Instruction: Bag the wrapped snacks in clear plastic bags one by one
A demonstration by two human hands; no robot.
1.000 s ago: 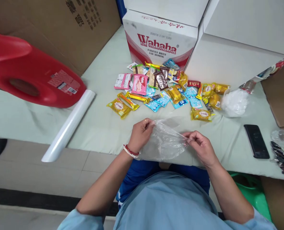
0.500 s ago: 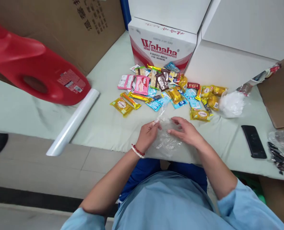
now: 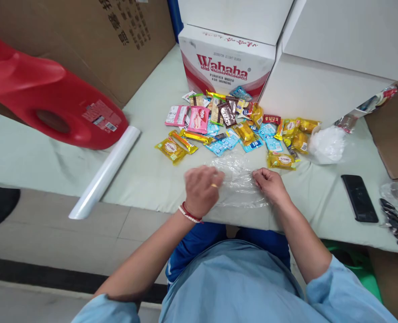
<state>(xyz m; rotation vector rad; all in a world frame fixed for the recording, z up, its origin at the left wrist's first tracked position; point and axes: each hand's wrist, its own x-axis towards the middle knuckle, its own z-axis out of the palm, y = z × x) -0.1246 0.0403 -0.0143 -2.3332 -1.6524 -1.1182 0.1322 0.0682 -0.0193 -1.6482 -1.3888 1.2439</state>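
Note:
A thin clear plastic bag (image 3: pixel 241 181), wrinkled and see-through, is spread between my hands above the front of the table. My right hand (image 3: pixel 271 184) pinches its right edge between thumb and fingers. At the left edge of the film is my left hand (image 3: pixel 203 190), slightly blurred, its fingers curled over the bag and a ring on one finger; its fingertips are mostly hidden. Just beyond the bag lies a spread of wrapped snacks, among them a pink packet (image 3: pixel 199 119), a dark brown packet (image 3: pixel 226 114), a blue sachet (image 3: pixel 221 147) and a yellow-wrapped cake (image 3: pixel 281 160).
A red jug (image 3: pixel 84 112) lies at the left beside a white roll (image 3: pixel 105 172) that overhangs the table edge. White cartons, one a Wahaha water box (image 3: pixel 224 67), stand behind the snacks. At the right are a white bundle (image 3: pixel 328 144) and a black phone (image 3: pixel 359 198).
My hands have moved apart, stretching the crumpled bag wider and flatter. The right fingers, spread before, have closed on its edge; the left hand has turned back-up and shifted slightly left.

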